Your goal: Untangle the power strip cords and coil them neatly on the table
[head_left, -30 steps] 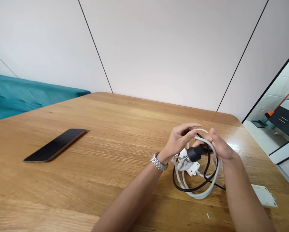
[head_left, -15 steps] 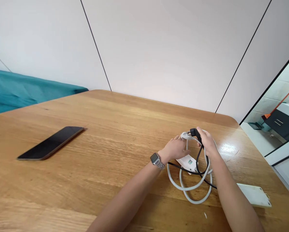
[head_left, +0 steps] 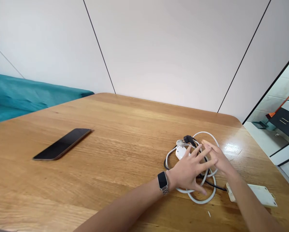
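Note:
My left hand [head_left: 189,170], with a watch [head_left: 162,181] on its wrist, is spread open over a loose heap of cords. My right hand [head_left: 220,160] is beside it with fingers stretched out, and the two hands' fingertips overlap in view. Neither hand holds anything. Just beyond the left fingers lie a black plug [head_left: 188,139] and a pale grey plug [head_left: 180,143], end to end. A white power strip [head_left: 180,152] is partly hidden under the left hand. Loops of white cord [head_left: 203,202] and black cord [head_left: 215,186] circle around it.
Beside my right forearm lies a second white strip [head_left: 262,195], joined to the black cord. A dark tablet or phone [head_left: 63,144] rests at the left of the wooden table [head_left: 125,129]. A small white scrap [head_left: 209,214] lies near the front. The wall [head_left: 168,54] stands behind.
Both hands have let go of the plugs, which now rest on the heap. My left hand has spread open and moved nearer over the cords; my right hand has drawn back slightly. The view shifted slightly.

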The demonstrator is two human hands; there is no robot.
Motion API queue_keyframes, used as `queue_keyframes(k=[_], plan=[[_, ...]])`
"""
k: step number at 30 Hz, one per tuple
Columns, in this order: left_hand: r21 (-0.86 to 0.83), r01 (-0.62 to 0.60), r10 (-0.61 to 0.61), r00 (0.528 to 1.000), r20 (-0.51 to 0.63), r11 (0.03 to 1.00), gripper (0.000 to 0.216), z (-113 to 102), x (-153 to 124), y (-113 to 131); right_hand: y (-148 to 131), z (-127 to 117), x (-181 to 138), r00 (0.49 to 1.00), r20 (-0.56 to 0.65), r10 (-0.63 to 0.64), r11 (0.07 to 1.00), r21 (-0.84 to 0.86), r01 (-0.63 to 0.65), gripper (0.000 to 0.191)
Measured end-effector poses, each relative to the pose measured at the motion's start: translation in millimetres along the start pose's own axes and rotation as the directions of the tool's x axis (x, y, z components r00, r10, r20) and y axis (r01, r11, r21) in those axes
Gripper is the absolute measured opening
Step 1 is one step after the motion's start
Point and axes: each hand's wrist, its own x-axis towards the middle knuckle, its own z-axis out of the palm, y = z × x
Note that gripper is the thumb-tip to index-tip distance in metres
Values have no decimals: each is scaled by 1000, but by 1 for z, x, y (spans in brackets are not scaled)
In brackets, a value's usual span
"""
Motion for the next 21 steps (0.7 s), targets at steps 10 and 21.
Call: queue_keyframes(k=[10, 21], plan=[[104, -164, 158, 985, 65, 981, 97, 7, 3, 45, 134, -121, -116, 958, -224, -178, 575, -814, -83, 75], [247, -198, 197, 980, 30, 949, 53, 39, -10, 23, 98, -35, -78, 869, -189, -457, 675, -710, 200, 44]])
